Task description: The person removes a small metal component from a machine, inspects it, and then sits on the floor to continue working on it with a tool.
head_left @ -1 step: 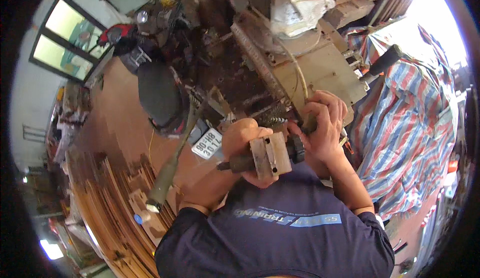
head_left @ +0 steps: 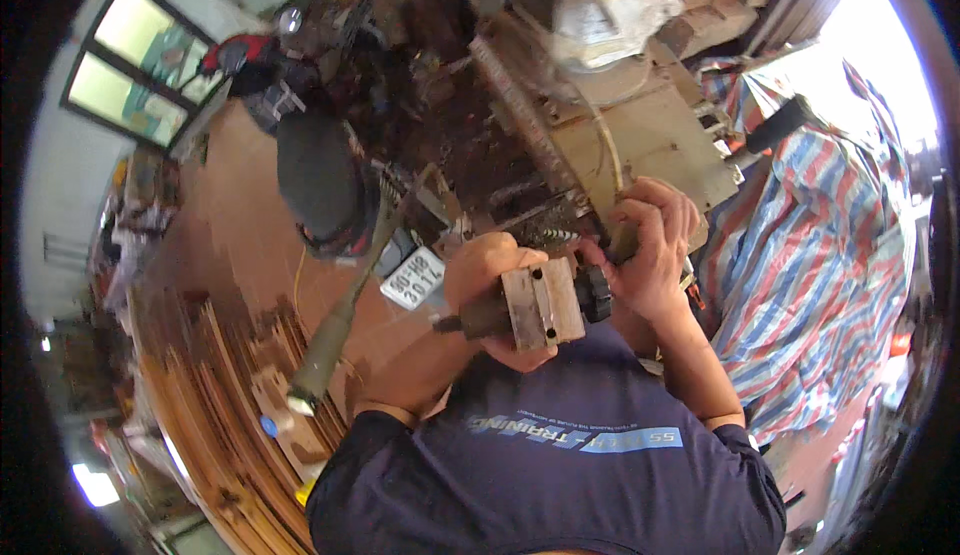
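Observation:
My left hand [head_left: 488,273] is closed round a dark cylindrical tool [head_left: 482,319] that lies crosswise in front of my chest. A squared wooden block [head_left: 543,307] with dark holes sits on the tool, and its narrow tip points left. At its right end is a black ridged knob [head_left: 597,293]. My right hand [head_left: 655,245] has its fingers curled beside the knob, around a dull brownish piece I cannot name. Its thumb is near the knob. A yellowish cable [head_left: 612,150] comes down to these fingers from above.
A worn machine table [head_left: 655,145] stands ahead, bearing a white sack [head_left: 620,20]. Striped plastic sheeting [head_left: 800,275] covers a pile at right. To the left are a motorbike seat [head_left: 320,185], a greenish handle-like tube [head_left: 330,350] and stacked wooden strips [head_left: 215,425].
The surroundings have shifted slightly in view. Both hands and the tool stay in nearly the same place, with the same hold.

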Available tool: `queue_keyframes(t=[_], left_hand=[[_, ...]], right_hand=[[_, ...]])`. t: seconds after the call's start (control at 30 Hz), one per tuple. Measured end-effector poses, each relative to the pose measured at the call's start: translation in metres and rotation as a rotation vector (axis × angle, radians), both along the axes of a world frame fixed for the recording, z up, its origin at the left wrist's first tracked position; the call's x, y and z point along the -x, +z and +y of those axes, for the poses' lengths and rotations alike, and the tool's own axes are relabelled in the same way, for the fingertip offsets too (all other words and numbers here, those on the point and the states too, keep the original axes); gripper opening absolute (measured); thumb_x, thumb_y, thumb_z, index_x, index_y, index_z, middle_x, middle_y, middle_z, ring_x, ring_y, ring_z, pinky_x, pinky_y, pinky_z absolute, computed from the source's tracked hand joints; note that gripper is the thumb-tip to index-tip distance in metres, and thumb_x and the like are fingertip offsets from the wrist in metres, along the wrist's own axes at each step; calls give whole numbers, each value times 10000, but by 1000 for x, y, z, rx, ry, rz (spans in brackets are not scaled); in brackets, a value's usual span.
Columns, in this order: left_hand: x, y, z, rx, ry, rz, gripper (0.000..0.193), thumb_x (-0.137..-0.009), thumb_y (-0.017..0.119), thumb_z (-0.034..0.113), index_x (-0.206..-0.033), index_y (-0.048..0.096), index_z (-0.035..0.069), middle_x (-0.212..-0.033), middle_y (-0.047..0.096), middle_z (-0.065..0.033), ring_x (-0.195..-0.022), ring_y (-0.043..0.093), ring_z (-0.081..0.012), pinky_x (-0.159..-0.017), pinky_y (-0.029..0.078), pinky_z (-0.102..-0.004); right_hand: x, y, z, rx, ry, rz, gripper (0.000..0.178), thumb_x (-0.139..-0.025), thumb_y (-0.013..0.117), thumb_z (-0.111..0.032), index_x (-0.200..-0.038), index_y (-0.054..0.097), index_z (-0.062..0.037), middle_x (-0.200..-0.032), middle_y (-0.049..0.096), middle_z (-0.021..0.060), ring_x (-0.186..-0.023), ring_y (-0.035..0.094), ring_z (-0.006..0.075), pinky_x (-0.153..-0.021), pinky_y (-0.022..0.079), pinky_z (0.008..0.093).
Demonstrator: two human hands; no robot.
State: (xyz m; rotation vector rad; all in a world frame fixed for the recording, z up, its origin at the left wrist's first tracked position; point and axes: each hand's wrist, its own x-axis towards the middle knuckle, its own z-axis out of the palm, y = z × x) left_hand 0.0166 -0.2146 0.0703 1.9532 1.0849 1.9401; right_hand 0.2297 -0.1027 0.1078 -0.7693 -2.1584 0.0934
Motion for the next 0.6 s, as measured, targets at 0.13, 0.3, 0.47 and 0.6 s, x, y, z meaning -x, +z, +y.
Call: queue_keyframes(t=[0.13,0.3,0.47,0.6], left_hand=[[-16,-30,-40,98,1,-332,835,-647,900,534,-1236,597,26,-1093,665,-125,-884,653,-254,-746,532,-368],[-45,-76,-132,373,314,-1112,748,-833,766,582,-1282,605,6,-1138,651,-157,-918,682,-270,-755,572,-394],[-51,-108,-222,241,943,-1196,716,-889,593,685,-1144,654,19,-840,606,-41,-716,577,-214,-668,476,-384],[-58,-114,-278,266,844,-1644,641,-888,568,713,-961,640,81,-592,409,25,-512,351,-155,-517,286,-340]], right_hand=[[7,-7,8,-56,-50,-50,472,-750,890,-303,-1098,643,-100,-1232,673,145,-1152,618,373,-1049,405,492],[3,-20,15,-129,-27,-25,503,-713,924,-298,-1107,656,-136,-1025,696,56,-994,640,330,-970,434,470],[-8,-31,16,-62,47,66,365,-803,929,-297,-1006,665,-147,-964,686,33,-949,630,301,-930,435,442],[-5,-38,12,-59,49,136,335,-806,935,-271,-947,657,-150,-929,681,5,-938,607,273,-916,428,432]])
